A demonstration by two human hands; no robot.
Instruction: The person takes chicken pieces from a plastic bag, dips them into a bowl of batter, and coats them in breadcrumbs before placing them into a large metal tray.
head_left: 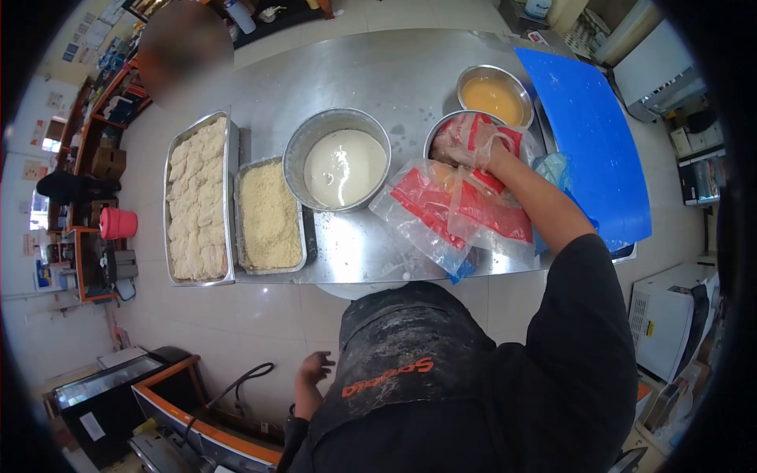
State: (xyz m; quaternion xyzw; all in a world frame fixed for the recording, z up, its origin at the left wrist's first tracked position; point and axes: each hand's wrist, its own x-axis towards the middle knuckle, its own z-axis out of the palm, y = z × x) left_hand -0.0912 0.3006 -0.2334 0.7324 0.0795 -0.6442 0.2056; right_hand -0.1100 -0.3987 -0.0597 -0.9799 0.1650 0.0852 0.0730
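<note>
My right hand (481, 154), which seems covered in clear plastic, reaches into a round metal bowl (430, 142) at the right of the table. Red-and-clear plastic bags (493, 209) lie in and over the front of this bowl. My fingers are hidden among the plastic, so what they touch cannot be made out. My left hand (316, 367) hangs beside my apron, below the table edge, with loosely bent fingers apart and nothing in them. To the left of the bags stands a metal pot (296, 169) of white liquid.
Breaded pieces fill a deep metal tray (230, 197) at the left, beside a smaller tray (303, 236) of crumbs. A bowl of orange liquid (494, 96) and a blue board (587, 150) are at the right. Another person (185, 55) stands at the far left corner.
</note>
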